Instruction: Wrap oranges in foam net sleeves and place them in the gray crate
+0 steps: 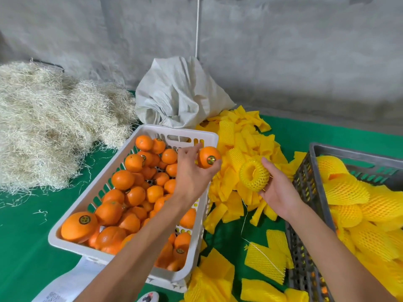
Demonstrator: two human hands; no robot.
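Holding a stickered orange (209, 157) in the left hand (192, 173), fingers curled round it, above the white crate's (72, 214) rim; right hand (277, 188) cups an opened foam net sleeve (254, 175). Risk: sleeve mouth collapses, orange snags and drops short of the gray crate (305, 192).

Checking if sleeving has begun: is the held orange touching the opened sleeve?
Apart. The head view shows yellow pile between the orange in the left hand and the sleeve in the right hand.

White crate (65, 243) left, sleeves (244, 138) between, gray crate (305, 184) right.
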